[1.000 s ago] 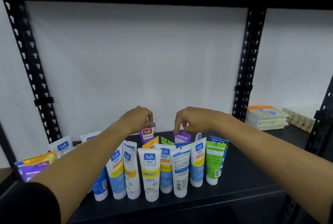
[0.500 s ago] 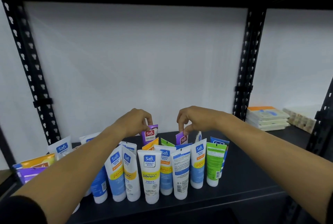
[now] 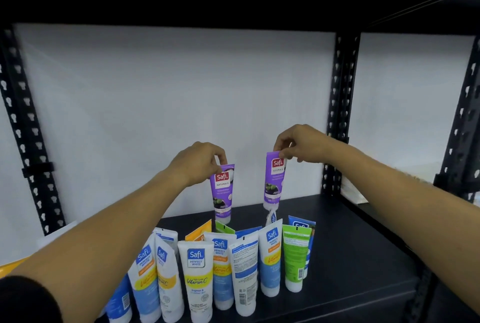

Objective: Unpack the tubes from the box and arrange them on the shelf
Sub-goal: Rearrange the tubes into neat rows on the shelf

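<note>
Fingers of the right hand pinch the crimped end of one purple tube; the left hand pinches a second purple tube likewise. Both tubes hang below the fingers, long axes near vertical, caps down, above the standing tubes on the shelf.

Glossy, smooth plastic tubes stand on a matt black shelf with perforated metal uprights.
</note>
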A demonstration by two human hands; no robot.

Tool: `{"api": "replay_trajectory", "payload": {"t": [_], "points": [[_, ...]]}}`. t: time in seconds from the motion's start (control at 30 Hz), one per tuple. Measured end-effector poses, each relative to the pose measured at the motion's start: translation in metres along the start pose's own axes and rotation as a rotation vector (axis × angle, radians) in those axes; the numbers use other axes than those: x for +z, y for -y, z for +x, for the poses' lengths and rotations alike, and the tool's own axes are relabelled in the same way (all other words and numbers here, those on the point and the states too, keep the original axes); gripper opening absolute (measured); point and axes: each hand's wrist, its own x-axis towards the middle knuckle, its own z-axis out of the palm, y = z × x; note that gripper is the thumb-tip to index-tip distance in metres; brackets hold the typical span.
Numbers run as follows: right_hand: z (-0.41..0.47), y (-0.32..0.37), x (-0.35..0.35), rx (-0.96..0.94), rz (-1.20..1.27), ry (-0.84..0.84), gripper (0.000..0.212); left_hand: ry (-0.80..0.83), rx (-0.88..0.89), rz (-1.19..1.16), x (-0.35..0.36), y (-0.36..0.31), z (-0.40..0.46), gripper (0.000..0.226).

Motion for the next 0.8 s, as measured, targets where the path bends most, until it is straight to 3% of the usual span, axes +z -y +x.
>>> {"api": "replay_trajectory", "payload": {"t": [0.27,0.43,0.8], "points": [[0.003,-0.064,-0.032,0.133,-0.041,-0.114,0.011,-0.077,0.057,-0.033,-0.001,-0.041,0.039,0.003],[0.005,-0.109,-0.028,0.201,-0.008,-0.146,0.017,-0.13,0.08,-0.014,0.014,-0.057,0.065,0.003],[0.019,-0.181,-0.002,0.283,-0.048,-0.114,0.009,-0.141,0.114,-0.03,0.051,-0.069,0.106,0.007]]}}
